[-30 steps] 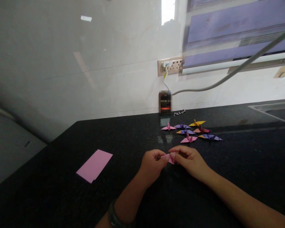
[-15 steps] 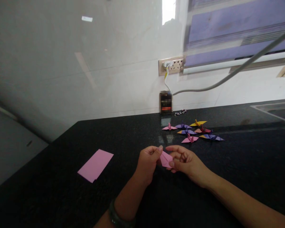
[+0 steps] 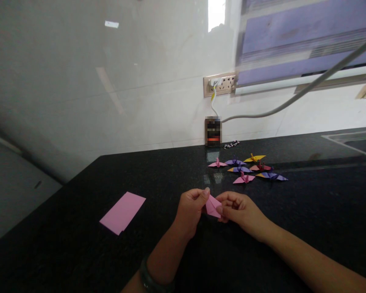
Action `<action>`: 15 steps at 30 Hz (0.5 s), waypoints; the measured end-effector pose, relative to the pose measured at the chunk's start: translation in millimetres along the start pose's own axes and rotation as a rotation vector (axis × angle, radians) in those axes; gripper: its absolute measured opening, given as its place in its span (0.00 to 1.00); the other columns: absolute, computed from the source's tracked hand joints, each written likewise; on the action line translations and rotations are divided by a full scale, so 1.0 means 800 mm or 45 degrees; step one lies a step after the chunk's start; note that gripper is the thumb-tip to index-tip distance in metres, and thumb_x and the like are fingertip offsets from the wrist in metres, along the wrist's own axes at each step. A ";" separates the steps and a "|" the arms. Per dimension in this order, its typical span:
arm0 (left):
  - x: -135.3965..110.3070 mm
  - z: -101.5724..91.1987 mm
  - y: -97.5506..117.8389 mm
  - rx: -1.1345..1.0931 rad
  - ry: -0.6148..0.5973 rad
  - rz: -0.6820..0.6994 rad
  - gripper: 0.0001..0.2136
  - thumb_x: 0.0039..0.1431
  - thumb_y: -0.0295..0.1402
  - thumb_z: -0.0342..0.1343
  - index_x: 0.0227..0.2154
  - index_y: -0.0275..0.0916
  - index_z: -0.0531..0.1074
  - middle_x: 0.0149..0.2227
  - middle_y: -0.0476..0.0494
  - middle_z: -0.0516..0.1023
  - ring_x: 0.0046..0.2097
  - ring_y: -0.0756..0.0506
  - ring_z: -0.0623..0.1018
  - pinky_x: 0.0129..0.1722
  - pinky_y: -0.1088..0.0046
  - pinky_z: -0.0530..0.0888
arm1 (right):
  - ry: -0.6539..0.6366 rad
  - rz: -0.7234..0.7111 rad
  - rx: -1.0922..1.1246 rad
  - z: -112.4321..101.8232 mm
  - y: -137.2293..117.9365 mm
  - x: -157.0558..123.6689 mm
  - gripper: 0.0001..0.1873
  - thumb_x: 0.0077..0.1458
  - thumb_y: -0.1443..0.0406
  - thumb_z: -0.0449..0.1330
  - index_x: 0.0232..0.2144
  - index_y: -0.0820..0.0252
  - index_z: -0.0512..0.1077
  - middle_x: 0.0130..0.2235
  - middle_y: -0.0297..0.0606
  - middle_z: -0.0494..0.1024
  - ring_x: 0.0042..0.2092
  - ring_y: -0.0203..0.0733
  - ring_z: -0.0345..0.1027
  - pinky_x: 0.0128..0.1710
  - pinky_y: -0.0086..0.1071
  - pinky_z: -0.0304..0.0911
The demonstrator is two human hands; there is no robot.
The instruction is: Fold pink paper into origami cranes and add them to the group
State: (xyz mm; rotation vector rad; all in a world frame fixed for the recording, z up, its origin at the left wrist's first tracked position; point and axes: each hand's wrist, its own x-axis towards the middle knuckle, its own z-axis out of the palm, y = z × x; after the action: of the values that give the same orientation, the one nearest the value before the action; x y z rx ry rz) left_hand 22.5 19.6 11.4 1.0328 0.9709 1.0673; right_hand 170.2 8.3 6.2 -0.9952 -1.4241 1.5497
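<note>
Between my two hands is a small folded piece of pink paper [image 3: 212,206], with a crease or flap edge running across its face. My left hand [image 3: 191,209] pinches its left side, thumb on top. At the paper's right edge, my right hand [image 3: 238,208] grips with thumb and fingers, the other fingers curled behind. Parts of the paper are hidden under the fingers. Beyond the hands sit several folded paper cranes, among them a pink crane [image 3: 244,178], a yellow crane [image 3: 255,158] and a purple crane [image 3: 272,176].
Pink paper sheets [image 3: 123,213] lie to the left on the black countertop [image 3: 79,203]. Against the wall stands a dark device [image 3: 213,132], its picture blurred, with a cable [image 3: 271,114] running right. Beside it lies a beaded string [image 3: 232,144]. A socket panel [image 3: 224,84] is above.
My right index finger has come down from above the paper to its edge, and the right fingers have closed in. The paper's visible outline has shifted slightly.
</note>
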 end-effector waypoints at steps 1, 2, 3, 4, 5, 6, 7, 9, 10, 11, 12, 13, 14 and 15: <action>0.000 0.000 0.000 0.015 0.005 0.005 0.14 0.47 0.42 0.52 0.21 0.33 0.66 0.18 0.49 0.68 0.21 0.52 0.69 0.22 0.75 0.66 | 0.011 0.015 -0.021 0.000 -0.001 0.000 0.09 0.45 0.65 0.58 0.32 0.64 0.66 0.20 0.30 0.69 0.22 0.29 0.62 0.22 0.24 0.56; 0.000 0.000 0.000 0.023 0.005 0.009 0.14 0.48 0.42 0.52 0.21 0.33 0.66 0.19 0.49 0.68 0.21 0.52 0.69 0.23 0.75 0.65 | 0.020 0.029 -0.033 0.000 -0.001 0.000 0.09 0.46 0.65 0.57 0.32 0.65 0.66 0.20 0.30 0.69 0.21 0.29 0.62 0.22 0.24 0.56; 0.000 0.000 0.001 0.026 0.006 0.011 0.15 0.48 0.42 0.52 0.21 0.33 0.67 0.19 0.49 0.68 0.21 0.52 0.69 0.23 0.75 0.65 | 0.025 0.038 -0.034 0.000 -0.002 0.001 0.09 0.45 0.65 0.57 0.32 0.65 0.66 0.19 0.30 0.69 0.21 0.29 0.62 0.22 0.24 0.56; 0.000 0.000 0.000 0.028 0.009 0.013 0.15 0.48 0.42 0.52 0.21 0.33 0.67 0.19 0.49 0.68 0.21 0.52 0.69 0.23 0.75 0.65 | 0.025 0.043 -0.028 0.001 -0.002 0.001 0.10 0.45 0.65 0.57 0.32 0.65 0.66 0.20 0.30 0.69 0.21 0.29 0.62 0.22 0.24 0.57; 0.000 -0.001 0.000 0.032 0.016 0.016 0.15 0.48 0.43 0.52 0.21 0.33 0.67 0.19 0.49 0.68 0.21 0.52 0.68 0.23 0.75 0.65 | 0.022 0.041 -0.019 0.001 -0.002 0.001 0.11 0.45 0.65 0.58 0.33 0.64 0.66 0.20 0.30 0.69 0.21 0.30 0.62 0.22 0.24 0.57; 0.000 -0.001 0.000 0.041 0.024 0.020 0.15 0.48 0.43 0.52 0.21 0.33 0.67 0.19 0.49 0.68 0.21 0.52 0.69 0.23 0.75 0.65 | 0.016 0.036 -0.010 0.001 -0.002 0.001 0.11 0.44 0.66 0.58 0.33 0.64 0.66 0.20 0.30 0.69 0.21 0.30 0.62 0.23 0.24 0.57; 0.000 -0.001 0.000 0.053 0.032 0.024 0.15 0.48 0.43 0.51 0.22 0.33 0.67 0.19 0.48 0.68 0.22 0.52 0.69 0.23 0.75 0.65 | 0.011 0.028 -0.003 0.001 -0.002 0.001 0.11 0.44 0.66 0.58 0.34 0.64 0.66 0.21 0.30 0.69 0.22 0.30 0.62 0.23 0.24 0.57; 0.001 -0.001 0.000 0.071 0.045 0.028 0.15 0.48 0.43 0.51 0.24 0.32 0.68 0.20 0.48 0.69 0.22 0.51 0.69 0.23 0.75 0.65 | 0.013 0.008 0.000 0.000 -0.001 0.000 0.11 0.45 0.66 0.58 0.34 0.64 0.66 0.22 0.31 0.70 0.22 0.29 0.62 0.23 0.24 0.57; 0.001 -0.001 0.000 0.070 0.048 0.029 0.15 0.48 0.43 0.51 0.26 0.32 0.69 0.21 0.48 0.69 0.23 0.51 0.69 0.24 0.75 0.66 | 0.019 -0.002 -0.003 -0.001 0.000 0.000 0.10 0.45 0.66 0.57 0.33 0.64 0.66 0.23 0.31 0.70 0.22 0.29 0.62 0.23 0.24 0.57; 0.001 -0.001 0.000 0.063 0.046 0.031 0.15 0.48 0.43 0.51 0.27 0.33 0.69 0.22 0.47 0.70 0.23 0.51 0.70 0.24 0.75 0.66 | 0.031 -0.011 -0.008 -0.002 0.000 0.001 0.09 0.46 0.65 0.56 0.32 0.64 0.66 0.24 0.32 0.70 0.22 0.29 0.62 0.23 0.24 0.57; 0.001 0.000 0.000 0.056 0.039 0.035 0.15 0.49 0.43 0.50 0.29 0.33 0.69 0.22 0.47 0.70 0.24 0.51 0.70 0.25 0.74 0.66 | 0.045 -0.020 -0.016 -0.003 0.001 0.001 0.08 0.47 0.65 0.56 0.31 0.64 0.66 0.25 0.33 0.71 0.21 0.29 0.61 0.22 0.24 0.57; 0.001 0.000 0.000 0.055 0.031 0.041 0.16 0.49 0.43 0.50 0.29 0.33 0.70 0.23 0.46 0.70 0.25 0.50 0.70 0.25 0.74 0.67 | 0.059 -0.026 -0.026 -0.003 0.001 0.001 0.08 0.47 0.64 0.55 0.31 0.64 0.66 0.25 0.33 0.71 0.21 0.28 0.61 0.22 0.24 0.56; 0.001 0.000 0.001 0.059 0.023 0.050 0.16 0.50 0.42 0.49 0.30 0.33 0.70 0.24 0.46 0.71 0.25 0.50 0.70 0.25 0.74 0.67 | 0.069 -0.030 -0.039 -0.004 0.001 0.001 0.08 0.48 0.63 0.55 0.30 0.63 0.66 0.25 0.33 0.71 0.21 0.28 0.60 0.22 0.24 0.56; 0.001 0.000 0.001 0.065 0.016 0.059 0.16 0.50 0.42 0.49 0.31 0.33 0.70 0.24 0.45 0.71 0.26 0.50 0.70 0.25 0.74 0.67 | 0.076 -0.031 -0.056 -0.004 0.001 0.001 0.08 0.48 0.63 0.54 0.30 0.63 0.66 0.24 0.33 0.70 0.20 0.28 0.60 0.21 0.24 0.55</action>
State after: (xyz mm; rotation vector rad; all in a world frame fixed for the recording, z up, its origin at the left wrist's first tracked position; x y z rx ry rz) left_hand 22.4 20.3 12.0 1.0964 0.9932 1.0933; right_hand 172.5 10.4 4.9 -1.0379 -1.4288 1.4652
